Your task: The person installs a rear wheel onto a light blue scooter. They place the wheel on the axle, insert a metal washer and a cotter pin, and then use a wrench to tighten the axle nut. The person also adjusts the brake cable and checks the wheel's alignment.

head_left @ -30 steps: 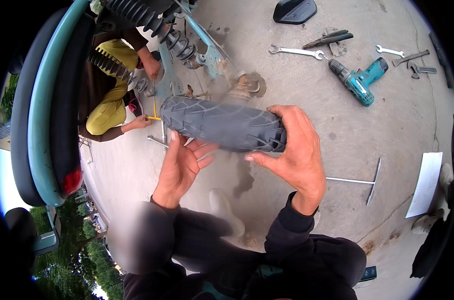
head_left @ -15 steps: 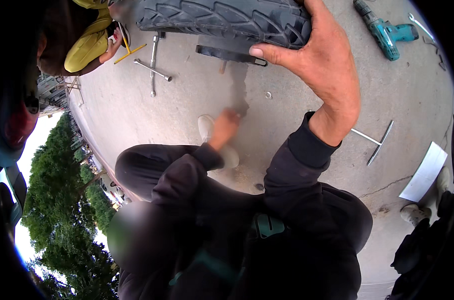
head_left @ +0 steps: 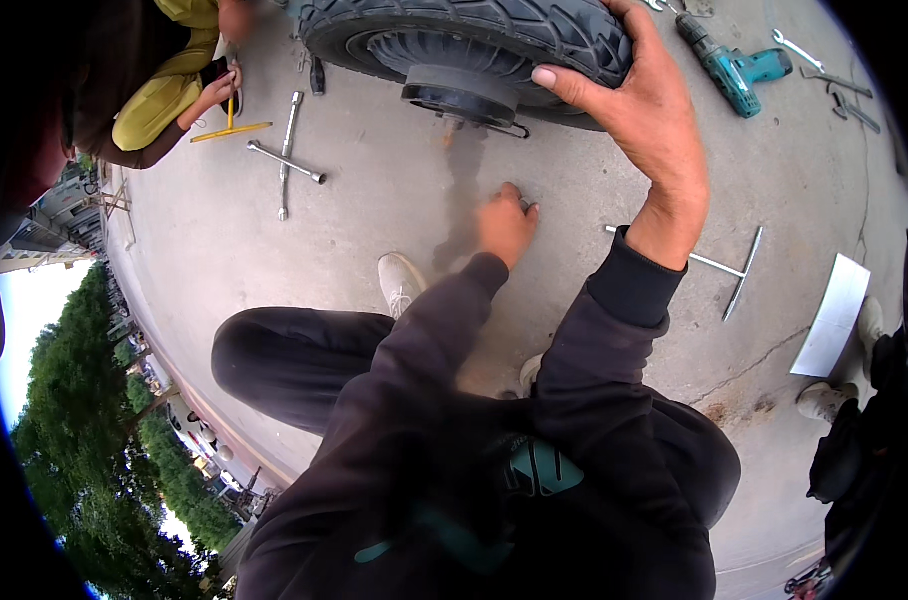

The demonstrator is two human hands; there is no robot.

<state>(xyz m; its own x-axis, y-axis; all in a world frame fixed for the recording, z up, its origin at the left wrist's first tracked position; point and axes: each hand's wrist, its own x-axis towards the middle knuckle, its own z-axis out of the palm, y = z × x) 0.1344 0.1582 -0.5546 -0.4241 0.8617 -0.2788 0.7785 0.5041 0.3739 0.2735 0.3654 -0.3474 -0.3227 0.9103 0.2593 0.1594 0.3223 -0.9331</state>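
Gripping the black rubber-tyred wheel with a dark round hub [head_left: 479, 45] at its right side, the bare right hand [head_left: 659, 130] sets its thumb against the sidewall. The top edge cuts off the wheel, whose hub shows more than half a second ago. The bare left hand [head_left: 507, 228] has moved forward from the pale shoe [head_left: 402, 283] over grey concrete floor [head_left: 374, 190], which stretches to the silver cross-shaped wrench [head_left: 288, 162]; whether its curled grip holds anything, I cannot tell. The right cuff partly hides a silver T-handled wrench [head_left: 742, 276].
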